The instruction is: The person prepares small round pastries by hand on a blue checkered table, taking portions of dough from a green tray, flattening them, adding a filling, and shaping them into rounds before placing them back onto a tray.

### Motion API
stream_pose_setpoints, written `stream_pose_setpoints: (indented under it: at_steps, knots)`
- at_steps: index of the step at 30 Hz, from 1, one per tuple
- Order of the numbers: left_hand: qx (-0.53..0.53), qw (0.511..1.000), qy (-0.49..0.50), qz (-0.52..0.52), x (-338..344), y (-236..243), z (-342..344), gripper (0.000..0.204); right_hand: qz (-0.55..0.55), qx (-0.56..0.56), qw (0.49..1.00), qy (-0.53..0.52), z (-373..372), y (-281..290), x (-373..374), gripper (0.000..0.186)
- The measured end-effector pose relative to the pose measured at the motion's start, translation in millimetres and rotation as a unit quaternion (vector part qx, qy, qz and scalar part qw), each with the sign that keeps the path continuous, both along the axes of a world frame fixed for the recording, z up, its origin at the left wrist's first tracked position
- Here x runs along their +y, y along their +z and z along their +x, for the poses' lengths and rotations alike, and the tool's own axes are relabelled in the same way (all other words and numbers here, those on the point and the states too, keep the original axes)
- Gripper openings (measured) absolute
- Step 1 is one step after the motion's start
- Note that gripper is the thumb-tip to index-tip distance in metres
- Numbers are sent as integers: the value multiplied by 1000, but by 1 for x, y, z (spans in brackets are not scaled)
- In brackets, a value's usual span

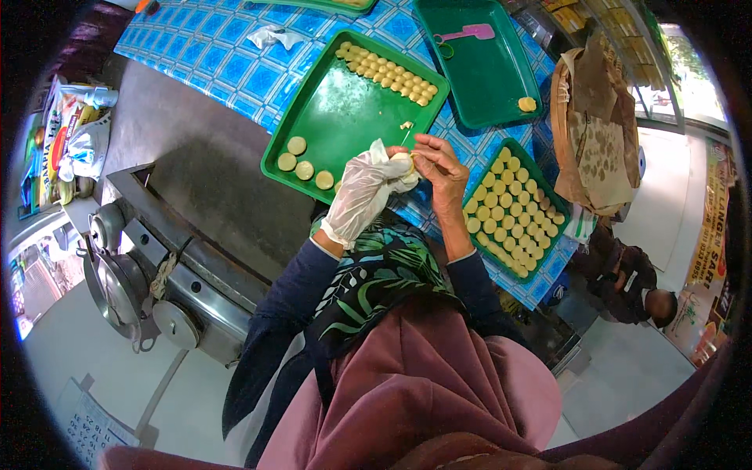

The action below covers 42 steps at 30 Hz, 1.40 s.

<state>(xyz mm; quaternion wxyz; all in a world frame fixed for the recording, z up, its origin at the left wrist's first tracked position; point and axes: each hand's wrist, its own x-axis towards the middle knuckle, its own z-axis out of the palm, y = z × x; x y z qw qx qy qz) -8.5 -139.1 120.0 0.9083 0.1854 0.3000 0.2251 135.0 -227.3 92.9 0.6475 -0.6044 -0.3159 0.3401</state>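
Observation:
My left hand (364, 192), in a thin whitish plastic glove, is closed around a small pale dough piece (403, 159). Bare, my right hand (443, 171) meets it from the right, its fingers bent against the same piece. A thin pale stick (406, 135) shows just beyond my fingers; I cannot tell which hand holds it. Both hands are over the near right edge of a green tray (345, 117). Rows of small yellow balls (388, 74) fill the tray's far end, and several flat round dough pieces (304, 168) lie at its near left.
Right of my hands, a smaller green tray (509, 145) carries rows of round pale pieces. Beyond it, a dark green tray (482, 86) holds a pink spatula (470, 33) and a yellow lump (526, 104). Blue checked cloth (227, 66) covers the table. Metal pots (117, 286) stand at left.

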Motion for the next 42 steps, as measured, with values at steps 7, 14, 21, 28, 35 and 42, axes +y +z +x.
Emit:
stream_pose_setpoints:
  at_steps: [7, 14, 21, 28, 35, 42]
  knots:
    - [14, 993, 116, 7, -12, 3, 4, 22, 26, -461, 887, 4, -17, 14, 1, 23]
    - [-36, 994, 97, -24, -9, -15, -1, 30, 1, -399, 917, 1, -18, 24, -7, 33]
    - [-66, 998, -16, -9, 0, 6, -7, 31, 6, -108, 991, 77, 3, 6, -9, 43]
    - [21, 1000, 11, -10, -4, 4, -17, 22, 30, -499, 855, 138, 12, 40, 0, 38]
    - [-76, 993, 71, -63, -12, 4, -7, 24, -2, -178, 982, 66, 2, 18, -4, 28]
    - [-27, 997, -3, -72, -8, 23, -20, 31, 37, -21, 998, 42, -8, 1, -4, 23]
